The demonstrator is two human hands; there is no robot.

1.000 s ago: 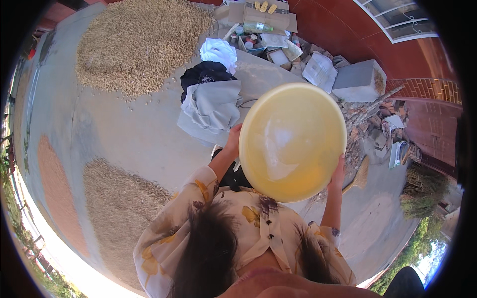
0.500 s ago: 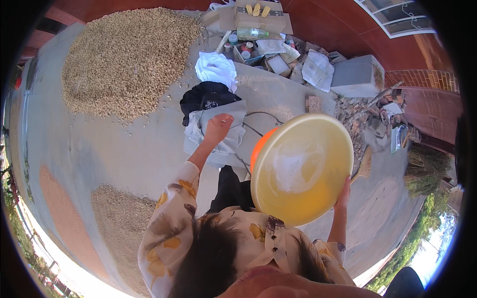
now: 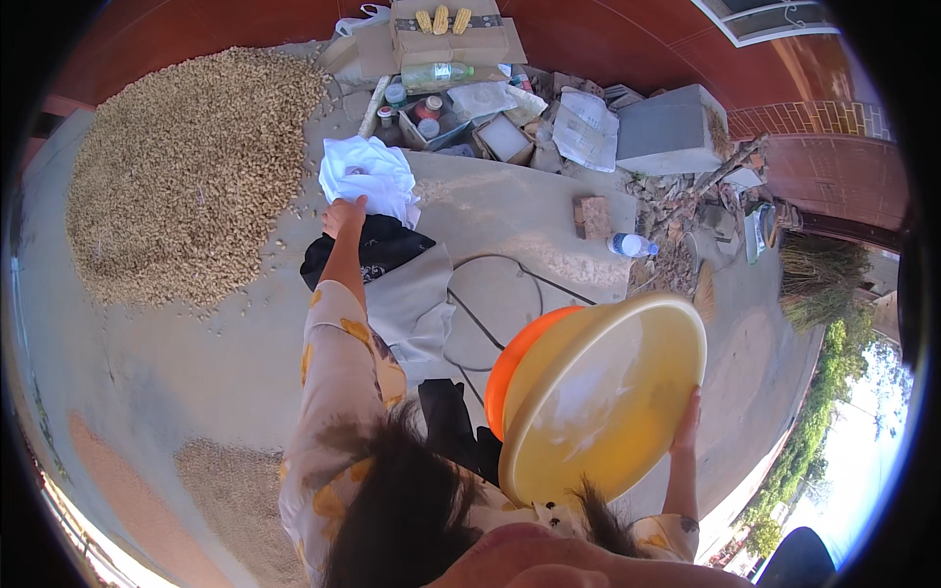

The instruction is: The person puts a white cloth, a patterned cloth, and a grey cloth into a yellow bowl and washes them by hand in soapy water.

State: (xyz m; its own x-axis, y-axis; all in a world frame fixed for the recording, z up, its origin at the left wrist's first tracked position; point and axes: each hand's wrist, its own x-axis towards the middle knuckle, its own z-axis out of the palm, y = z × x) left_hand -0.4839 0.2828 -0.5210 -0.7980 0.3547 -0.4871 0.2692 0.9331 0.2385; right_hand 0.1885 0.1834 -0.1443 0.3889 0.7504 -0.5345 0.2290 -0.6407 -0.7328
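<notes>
My right hand (image 3: 686,423) grips the rim of a big yellow basin (image 3: 598,397), tilted on its side at my right. An orange basin (image 3: 520,358) is nested behind it. My left arm in a flowered sleeve stretches forward. My left hand (image 3: 344,216) lies at the lower edge of a crumpled white cloth (image 3: 371,174) on the concrete ground. Whether its fingers grip the cloth is not clear. A black cloth (image 3: 377,250) and a grey cloth (image 3: 412,304) lie just beneath the arm.
A large heap of pale grain (image 3: 186,171) covers the ground at left, and a smaller patch (image 3: 235,490) lies nearer. Boxes, bottles and papers (image 3: 461,88) crowd the far wall beside a grey block (image 3: 667,132). A thin cable (image 3: 510,294) loops on the concrete.
My left hand let go of the basin and reached forward to the white cloth. The yellow basin swung down to my right, held by the right hand alone.
</notes>
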